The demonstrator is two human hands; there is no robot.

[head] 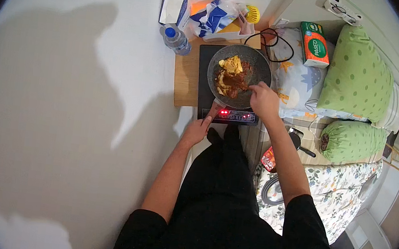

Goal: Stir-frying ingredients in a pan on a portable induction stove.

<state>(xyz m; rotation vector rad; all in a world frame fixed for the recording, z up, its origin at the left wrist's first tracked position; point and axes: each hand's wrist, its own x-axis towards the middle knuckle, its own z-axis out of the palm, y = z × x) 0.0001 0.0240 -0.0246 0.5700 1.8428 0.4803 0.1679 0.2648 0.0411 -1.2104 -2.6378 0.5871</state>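
A grey speckled frying pan [260,63] sits on a black induction cooker [204,73], whose front panel [236,116] shows red lit digits. My left hand [196,131] is closed around the pan's brown handle [216,109]. Over the pan's right side, my right hand [265,101] grips a brown spatula [232,79], probably wooden; its grip is mostly hidden by my fingers. Its head rests among pieces of cooked yellow egg [231,64] and a dark red paste [247,71].
A water bottle [178,41] and a white box [173,8] stand at the wooden table's [186,82] left edge. Behind the pan is a white tray [228,35] with packets. A black cable [289,48] loops toward the bed, where pillows [360,76], a tissue pack [315,45] and a small black pan [295,138] lie.
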